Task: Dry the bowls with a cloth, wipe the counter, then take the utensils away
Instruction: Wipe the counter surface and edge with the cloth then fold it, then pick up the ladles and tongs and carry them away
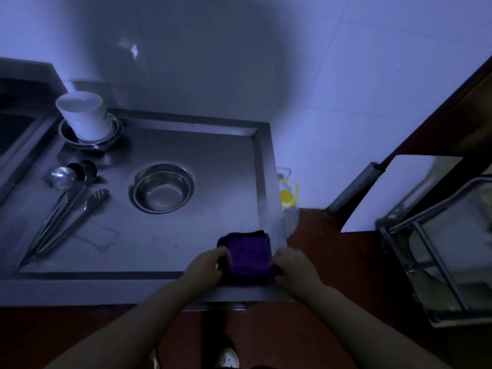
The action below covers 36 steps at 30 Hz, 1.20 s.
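Your left hand (210, 265) and right hand (292, 265) pinch the folded purple cloth (249, 255) by its side edges, fingers curled (near right corner of the steel counter (133, 278)); bowls (85, 115) sit far left.

The purple cloth (249, 255) has both side edges hidden under fingers, and dimness blurs its folds

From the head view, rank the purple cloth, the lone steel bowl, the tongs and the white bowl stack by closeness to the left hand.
1. purple cloth: gripped by the left hand, counter's near right corner.
2. lone steel bowl: counter's middle.
3. tongs: left side.
4. white bowl stack: far left corner.
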Tool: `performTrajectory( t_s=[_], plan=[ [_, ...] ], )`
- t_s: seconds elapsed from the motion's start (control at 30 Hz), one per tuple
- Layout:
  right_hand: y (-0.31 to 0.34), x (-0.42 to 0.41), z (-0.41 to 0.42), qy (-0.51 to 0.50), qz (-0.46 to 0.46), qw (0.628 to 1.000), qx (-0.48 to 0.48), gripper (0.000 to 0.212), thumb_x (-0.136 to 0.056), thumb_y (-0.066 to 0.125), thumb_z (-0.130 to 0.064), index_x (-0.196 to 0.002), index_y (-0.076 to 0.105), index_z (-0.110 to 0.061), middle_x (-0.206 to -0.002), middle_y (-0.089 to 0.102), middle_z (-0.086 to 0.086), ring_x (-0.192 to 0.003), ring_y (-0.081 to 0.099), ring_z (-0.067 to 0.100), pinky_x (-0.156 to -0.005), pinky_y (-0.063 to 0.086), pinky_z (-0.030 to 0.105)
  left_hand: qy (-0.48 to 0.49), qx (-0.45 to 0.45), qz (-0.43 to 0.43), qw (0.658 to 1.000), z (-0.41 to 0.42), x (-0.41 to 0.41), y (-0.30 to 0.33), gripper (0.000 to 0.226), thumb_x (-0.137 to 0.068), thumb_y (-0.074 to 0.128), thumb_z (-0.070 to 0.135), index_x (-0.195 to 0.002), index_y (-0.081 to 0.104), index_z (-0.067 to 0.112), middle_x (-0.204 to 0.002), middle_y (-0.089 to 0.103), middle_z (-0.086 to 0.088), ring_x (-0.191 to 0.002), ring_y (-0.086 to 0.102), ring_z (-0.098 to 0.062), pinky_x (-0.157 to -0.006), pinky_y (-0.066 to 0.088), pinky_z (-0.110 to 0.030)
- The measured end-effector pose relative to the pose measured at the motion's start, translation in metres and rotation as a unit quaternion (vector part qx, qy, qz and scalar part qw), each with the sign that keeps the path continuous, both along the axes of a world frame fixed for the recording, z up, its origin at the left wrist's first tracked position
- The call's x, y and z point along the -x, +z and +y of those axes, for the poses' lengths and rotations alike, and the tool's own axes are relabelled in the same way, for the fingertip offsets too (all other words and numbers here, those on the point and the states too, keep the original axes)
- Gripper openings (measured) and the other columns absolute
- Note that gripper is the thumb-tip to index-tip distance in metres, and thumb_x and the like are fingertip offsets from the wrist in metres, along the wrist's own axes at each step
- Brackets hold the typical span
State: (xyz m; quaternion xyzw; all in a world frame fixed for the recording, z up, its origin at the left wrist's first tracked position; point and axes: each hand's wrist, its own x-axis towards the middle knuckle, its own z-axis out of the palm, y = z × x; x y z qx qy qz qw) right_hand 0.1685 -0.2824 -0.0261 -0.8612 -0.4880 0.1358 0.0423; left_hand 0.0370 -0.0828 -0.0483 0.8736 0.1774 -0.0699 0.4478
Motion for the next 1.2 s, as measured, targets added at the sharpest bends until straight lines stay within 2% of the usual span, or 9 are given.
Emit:
performTrajectory(
  t_s=[0.2, 0.27, 0.4, 0.57, 0.73, 0.83, 1.07, 1.13, 1.2],
  plan=[
    [-0.02, 0.024, -0.011, 0.018, 0.085, 0.994, 0.063, 0.032, -0.086, 0.058, -0.048, -0.093, 0.07, -0.019, -0.094, 0.064, 0.0, -0.084, 0.057, 0.013, -0.072, 0.043, 0.028, -0.07, 0.007, 0.076, 0.995, -0.004, 0.025, -0.026, 0.032, -0.076, 0.048, -0.008, -0.09, 0.065, 0.014, -0.099, 0.066, 0.0, -0.093, 0.061, -0.015, -0.079, 0.048, -0.026],
    [-0.014, 0.02, -0.002, -0.02, 0.095, 0.994, 0.038, 0.039, -0.087, 0.055, -0.053, -0.091, 0.072, -0.019, -0.09, 0.068, -0.001, -0.08, 0.06, 0.011, -0.068, 0.041, 0.026, -0.024, 0.016, 0.057, 0.998, 0.007, 0.027, -0.018, 0.038, -0.076, 0.045, -0.011, -0.095, 0.067, 0.014, -0.101, 0.066, 0.003, -0.096, 0.06, -0.011, -0.082, 0.047, -0.023],
    [-0.001, 0.01, 0.042, -0.056, 0.055, 0.997, -0.021, 0.027, -0.092, 0.053, -0.037, -0.096, 0.069, -0.016, -0.099, 0.067, 0.004, -0.094, 0.059, 0.019, -0.073, 0.035, 0.027, 0.139, 0.019, -0.008, 0.99, 0.056, 0.037, 0.008, 0.033, -0.077, 0.05, -0.011, -0.092, 0.066, 0.013, -0.09, 0.065, 0.006, -0.087, 0.06, -0.01, -0.074, 0.042, -0.017],
    [0.007, 0.032, 0.134, -0.035, 0.121, 0.991, -0.05, 0.021, -0.092, 0.054, -0.027, -0.093, 0.071, -0.014, -0.098, 0.068, 0.001, -0.092, 0.06, 0.015, -0.072, 0.035, 0.022, 0.282, 0.003, -0.066, 0.957, 0.136, 0.08, 0.026, 0.022, -0.086, 0.056, 0.001, -0.085, 0.062, 0.022, -0.08, 0.065, 0.013, -0.077, 0.06, -0.01, -0.063, 0.043, -0.016],
    [0.009, 0.086, 0.244, -0.031, 0.211, 0.975, -0.058, 0.022, -0.092, 0.054, -0.026, -0.09, 0.071, -0.012, -0.093, 0.069, -0.005, -0.08, 0.058, 0.007, -0.071, 0.043, 0.019, 0.393, -0.025, -0.054, 0.918, 0.225, 0.135, 0.021, 0.014, -0.088, 0.056, 0.009, -0.087, 0.061, 0.022, -0.083, 0.066, 0.002, -0.063, 0.053, -0.008, -0.052, 0.037, -0.022],
    [0.007, 0.118, 0.31, -0.033, 0.247, 0.968, -0.031, 0.022, -0.092, 0.053, -0.026, -0.09, 0.071, -0.012, -0.094, 0.069, -0.003, -0.082, 0.061, 0.012, -0.074, 0.047, 0.025, 0.424, -0.078, 0.02, 0.902, 0.276, 0.165, 0.009, 0.013, -0.091, 0.055, 0.017, -0.099, 0.064, 0.019, -0.085, 0.063, -0.001, -0.067, 0.053, -0.016, -0.055, 0.037, -0.024],
    [-0.023, 0.177, 0.451, -0.152, 0.309, 0.939, 0.001, 0.029, -0.088, 0.053, -0.017, -0.089, 0.06, 0.011, -0.091, 0.063, 0.028, -0.068, 0.058, 0.03, -0.062, 0.047, 0.034, 0.335, -0.157, 0.105, 0.923, 0.373, 0.202, -0.026, 0.02, -0.091, 0.053, 0.017, -0.106, 0.065, 0.01, -0.106, 0.064, -0.009, -0.097, 0.06, -0.025, -0.075, 0.044, -0.029],
    [-0.036, 0.188, 0.481, -0.181, 0.302, 0.936, 0.024, 0.032, -0.088, 0.053, -0.021, -0.083, 0.06, 0.01, -0.084, 0.062, 0.026, -0.073, 0.06, 0.034, -0.064, 0.049, 0.038, 0.282, -0.187, 0.13, 0.932, 0.39, 0.202, -0.037, 0.009, -0.09, 0.052, 0.021, -0.085, 0.056, 0.015, -0.091, 0.058, -0.005, -0.091, 0.058, -0.023, -0.066, 0.039, -0.028],
    [-0.05, 0.195, 0.503, -0.215, 0.283, 0.934, 0.044, 0.041, -0.088, 0.055, -0.033, -0.06, 0.054, -0.003, -0.059, 0.053, 0.012, -0.055, 0.054, 0.02, -0.051, 0.041, 0.029, 0.247, -0.207, 0.152, 0.934, 0.402, 0.199, -0.047, 0.016, -0.091, 0.052, 0.028, -0.079, 0.047, 0.017, -0.086, 0.052, -0.002, -0.083, 0.052, -0.018, -0.062, 0.033, -0.026]
  ],
)
